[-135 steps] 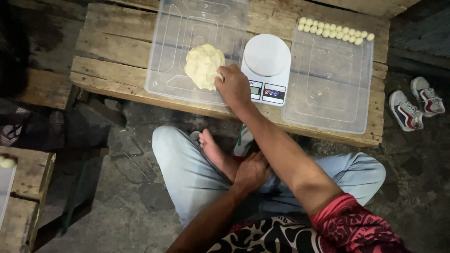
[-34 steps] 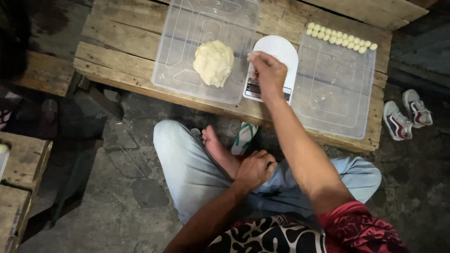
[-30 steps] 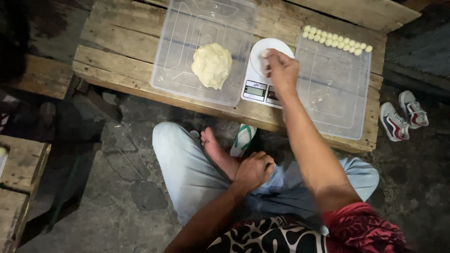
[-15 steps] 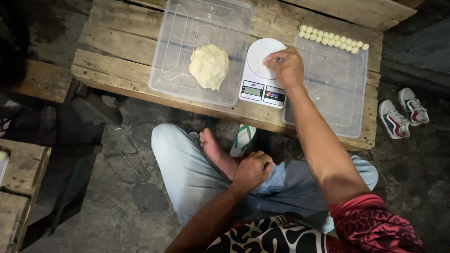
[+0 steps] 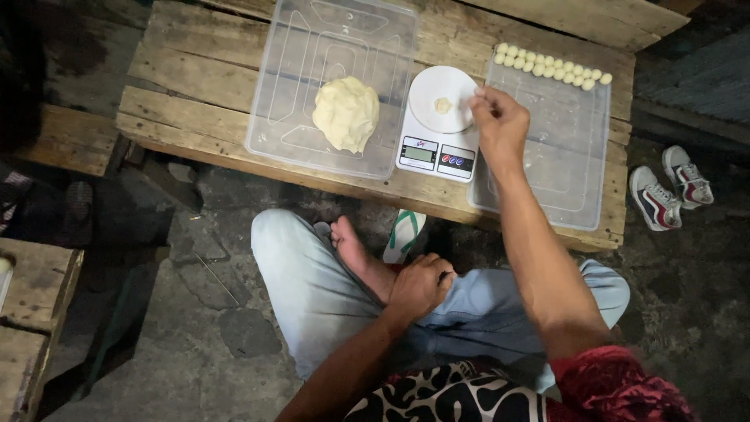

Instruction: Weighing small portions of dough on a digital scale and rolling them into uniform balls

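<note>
A small pale dough piece [image 5: 443, 105] lies on the round white plate of a kitchen scale [image 5: 428, 152]. My right hand [image 5: 500, 125] hovers at the plate's right edge, fingertips pinched together just beside the piece, with nothing visible in them. A big lump of dough [image 5: 346, 113] sits in a clear plastic tray [image 5: 273, 117] left of the scale. A second clear tray [image 5: 562, 180] to the right holds a row of several small dough balls [image 5: 551, 66] along its far edge. My left hand [image 5: 422, 285] rests curled on my crossed leg.
The trays and scale stand on a rough wooden pallet table [image 5: 187, 86]. A pair of sneakers [image 5: 672, 191] lies on the stone floor at right, and a green-and-white flip-flop [image 5: 406, 234] under the table's edge. More wooden boards [image 5: 31, 312] are at left.
My right hand went from the dough lump to the scale and has drawn off to the plate's right edge, uncovering a small dough piece on it. The left hand stayed on my leg.
</note>
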